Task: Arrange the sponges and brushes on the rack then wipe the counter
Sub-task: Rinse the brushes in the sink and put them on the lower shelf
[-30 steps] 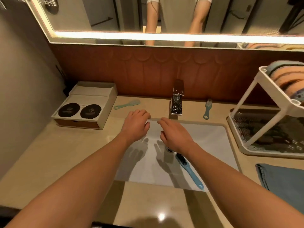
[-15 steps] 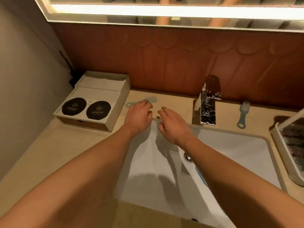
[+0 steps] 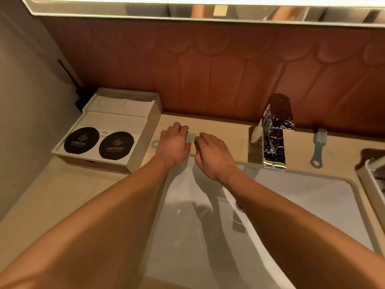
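Observation:
A pale green brush lies on the beige counter behind the sink. Only its bristle end and its ring end show. My left hand lies over its handle, fingers pointing away from me; whether they grip it I cannot tell. My right hand hovers just right of the bristles, fingers loosely bent and holding nothing. A second brush, blue-grey with white bristles, lies on the counter right of the tap. A corner of the white rack shows at the right edge.
A chrome tap stands behind the white sink. A white box with two black round lids sits at the back left, close to the green brush. A brown panelled wall and a lit mirror rise behind the counter.
Both hands have moved forward and left, from over the sink to the green brush behind it. The view has swung left, so the rack and the cloth have mostly left the frame.

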The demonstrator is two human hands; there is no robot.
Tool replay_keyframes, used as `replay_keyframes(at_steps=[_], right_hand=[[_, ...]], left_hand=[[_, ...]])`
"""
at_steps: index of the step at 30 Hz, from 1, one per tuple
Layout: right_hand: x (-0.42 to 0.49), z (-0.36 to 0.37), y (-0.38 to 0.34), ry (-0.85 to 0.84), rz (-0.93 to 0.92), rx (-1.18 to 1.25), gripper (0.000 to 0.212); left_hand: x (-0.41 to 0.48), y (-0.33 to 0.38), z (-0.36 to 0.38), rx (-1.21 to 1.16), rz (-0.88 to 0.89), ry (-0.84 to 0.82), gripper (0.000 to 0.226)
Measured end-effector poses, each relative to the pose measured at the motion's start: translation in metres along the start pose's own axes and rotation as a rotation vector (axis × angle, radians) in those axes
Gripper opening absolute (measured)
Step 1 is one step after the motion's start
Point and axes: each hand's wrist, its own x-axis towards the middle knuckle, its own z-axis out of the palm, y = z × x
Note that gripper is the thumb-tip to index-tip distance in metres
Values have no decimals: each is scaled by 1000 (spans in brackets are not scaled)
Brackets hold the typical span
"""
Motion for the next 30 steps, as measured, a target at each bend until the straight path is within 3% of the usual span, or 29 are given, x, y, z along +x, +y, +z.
replay_keyframes(at_steps=[7,13,21,30], right_hand=[[-28,7,4,27,-5,-23,46],[-79,-1,21,30,18,3,40],[-150,-43,68,-84,-13,-144,46],[-192,-63,145,3,150,-131,42]], left_hand=[[-14,17,5,-10,-13,39,33],[-57,60,7,-125,152,94,14],[-92,130,3,-214,224,0,19],[-91,227,20,-272,276,-67,26]])
